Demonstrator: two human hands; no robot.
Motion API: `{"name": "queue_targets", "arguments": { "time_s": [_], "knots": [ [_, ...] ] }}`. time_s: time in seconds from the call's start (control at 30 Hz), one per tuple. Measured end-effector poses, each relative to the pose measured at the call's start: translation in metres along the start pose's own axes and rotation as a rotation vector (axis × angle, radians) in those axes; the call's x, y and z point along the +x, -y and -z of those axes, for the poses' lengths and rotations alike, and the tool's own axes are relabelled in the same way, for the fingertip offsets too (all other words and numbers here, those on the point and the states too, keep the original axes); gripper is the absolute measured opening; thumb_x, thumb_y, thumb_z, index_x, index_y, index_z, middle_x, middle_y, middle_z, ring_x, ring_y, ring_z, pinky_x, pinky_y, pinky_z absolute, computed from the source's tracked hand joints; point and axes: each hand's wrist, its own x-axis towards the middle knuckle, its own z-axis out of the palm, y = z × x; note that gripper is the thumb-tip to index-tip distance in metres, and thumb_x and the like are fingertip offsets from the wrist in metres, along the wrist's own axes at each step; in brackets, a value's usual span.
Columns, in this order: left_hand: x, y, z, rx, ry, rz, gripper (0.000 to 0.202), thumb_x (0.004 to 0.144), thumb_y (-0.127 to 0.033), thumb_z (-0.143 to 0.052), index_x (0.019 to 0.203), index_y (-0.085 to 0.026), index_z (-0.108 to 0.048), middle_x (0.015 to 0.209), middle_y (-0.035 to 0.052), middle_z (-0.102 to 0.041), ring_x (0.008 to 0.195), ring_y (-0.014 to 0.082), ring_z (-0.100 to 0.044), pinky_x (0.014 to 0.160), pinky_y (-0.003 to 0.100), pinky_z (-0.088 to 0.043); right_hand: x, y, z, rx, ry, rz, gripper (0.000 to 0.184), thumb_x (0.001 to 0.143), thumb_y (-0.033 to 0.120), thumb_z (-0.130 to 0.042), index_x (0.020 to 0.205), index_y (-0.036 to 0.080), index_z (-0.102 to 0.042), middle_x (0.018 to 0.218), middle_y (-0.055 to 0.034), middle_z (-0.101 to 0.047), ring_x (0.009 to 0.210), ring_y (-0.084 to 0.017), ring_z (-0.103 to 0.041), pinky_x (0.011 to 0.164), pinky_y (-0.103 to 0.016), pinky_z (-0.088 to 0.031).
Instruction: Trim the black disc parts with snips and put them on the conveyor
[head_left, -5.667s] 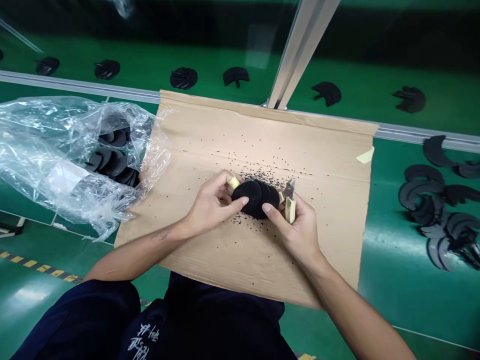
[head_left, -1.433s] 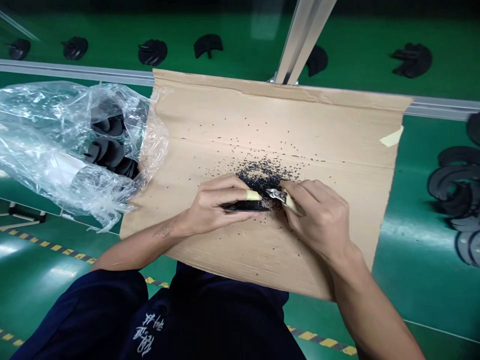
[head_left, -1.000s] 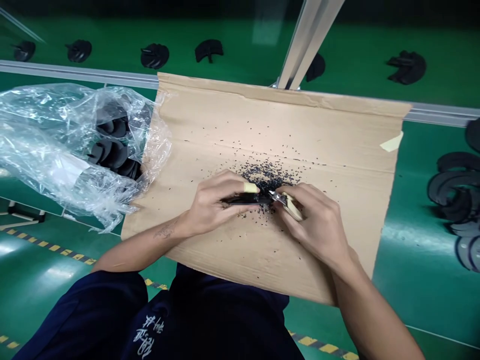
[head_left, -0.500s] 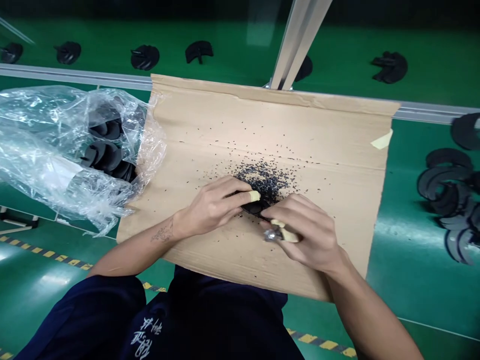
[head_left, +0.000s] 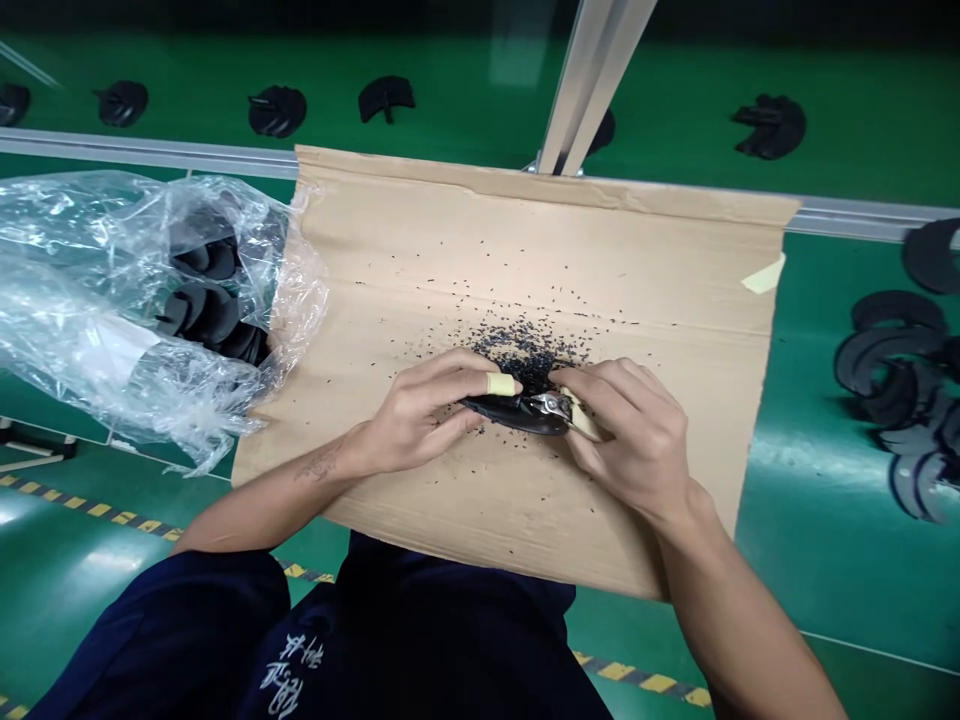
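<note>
A dark, curved black part point(head_left: 510, 411) is held over the cardboard sheet point(head_left: 405, 500) by my left hand point(head_left: 431, 405), whose fingers are closed round its left end. Yellow tape wraps one of the left fingers. My right hand point(head_left: 630, 430) grips a pair of nippers point(head_left: 553, 404) with pale yellow handles. Their metal jaws meet the right end of the black part; whether they are closed on it I cannot make out. Many tiny black scraps point(head_left: 525, 345) lie heaped and scattered on the cardboard just beyond both hands.
On the left, a clear plastic bag point(head_left: 82, 340) holds several black parts point(head_left: 202, 315). More curved black parts point(head_left: 892, 350) lie in a pile on the green surface at right. A metal post point(head_left: 600, 80) rises at the back, with black parts point(head_left: 277, 110) behind the rail.
My right hand has turned and raised the nippers, bringing their jaws onto the right end of the black part. The part now shows more of its length; my left hand keeps hold of it.
</note>
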Motion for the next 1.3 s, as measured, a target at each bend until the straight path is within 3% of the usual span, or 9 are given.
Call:
{"name": "queue_targets", "arguments": {
  "time_s": [0.23, 0.67, 0.9, 1.0, 1.13, 1.23, 1.3],
  "knots": [
    [-0.001, -0.001, -0.001, -0.037, 0.019, -0.007, 0.034, 0.093, -0.003, -0.060, 0.123, -0.017, -0.070, 0.110, 0.0100, -0.072, 0.103, 0.0155, -0.070, 0.086, 0.030, -0.061, 0.000, 0.000, 0.002, -0.073, 0.021, 0.037, 0.014, 0.097, 0.019, -0.062, 0.109, 0.014, -0.069, 0.086, -0.0070, -0.071, 0.073, -0.017, -0.057, 0.066, -0.032, -0.043],
    [-0.005, 0.001, -0.007, -0.128, -0.037, -0.019, 0.028, 0.092, -0.008, -0.070, 0.118, -0.015, -0.074, 0.106, 0.0118, -0.075, 0.098, 0.0147, -0.072, 0.083, 0.026, -0.060, 0.006, 0.013, 0.007, -0.354, -0.070, 0.130, 0.005, 0.095, 0.014, -0.067, 0.097, 0.014, -0.072, 0.065, -0.0007, -0.065, 0.060, -0.014, -0.050, 0.058, -0.032, -0.038],
    [0.000, -0.003, -0.010, -0.106, -0.084, -0.026, 0.026, 0.094, -0.014, -0.069, 0.119, -0.016, -0.072, 0.105, 0.0099, -0.075, 0.097, 0.0150, -0.072, 0.083, 0.028, -0.062, 0.001, 0.009, 0.004, -0.164, -0.027, -0.027, 0.018, 0.096, 0.009, -0.057, 0.098, 0.018, -0.072, 0.074, -0.0025, -0.071, 0.064, -0.014, -0.062, 0.060, -0.028, -0.046],
    [0.004, -0.011, -0.007, -0.079, -0.074, -0.010, 0.023, 0.096, -0.018, -0.067, 0.119, -0.015, -0.068, 0.104, 0.0096, -0.073, 0.097, 0.0159, -0.071, 0.085, 0.030, -0.062, 0.000, 0.004, 0.006, -0.209, -0.050, -0.039, 0.022, 0.092, 0.007, -0.055, 0.101, 0.017, -0.072, 0.078, -0.0047, -0.072, 0.068, -0.017, -0.063, 0.063, -0.030, -0.048],
    [0.019, -0.021, 0.015, -0.009, 0.111, 0.069, 0.020, 0.102, -0.025, -0.057, 0.120, -0.017, -0.063, 0.098, 0.0076, -0.071, 0.088, 0.0156, -0.068, 0.079, 0.029, -0.060, 0.004, -0.002, 0.008, -0.262, -0.055, 0.083, 0.018, 0.094, 0.010, -0.054, 0.105, 0.012, -0.068, 0.081, -0.0078, -0.072, 0.071, -0.021, -0.062, 0.063, -0.033, -0.048],
    [0.045, -0.019, 0.050, 0.032, 0.234, 0.128, 0.029, 0.109, -0.036, -0.041, 0.107, -0.019, -0.063, 0.091, 0.0060, -0.068, 0.080, 0.0145, -0.064, 0.070, 0.027, -0.056, 0.006, -0.005, 0.008, -0.266, -0.083, 0.125, 0.016, 0.097, 0.013, -0.053, 0.105, 0.012, -0.067, 0.079, -0.0076, -0.071, 0.069, -0.020, -0.060, 0.061, -0.032, -0.047],
    [0.070, -0.009, 0.077, 0.100, 0.254, 0.153, 0.041, 0.111, -0.040, -0.031, 0.100, -0.018, -0.063, 0.091, 0.0065, -0.068, 0.079, 0.0147, -0.064, 0.071, 0.028, -0.055, 0.007, -0.006, 0.008, -0.266, -0.089, 0.128, 0.017, 0.097, 0.012, -0.052, 0.106, 0.013, -0.067, 0.081, -0.0080, -0.071, 0.069, -0.020, -0.061, 0.062, -0.032, -0.048]
  ]
}}
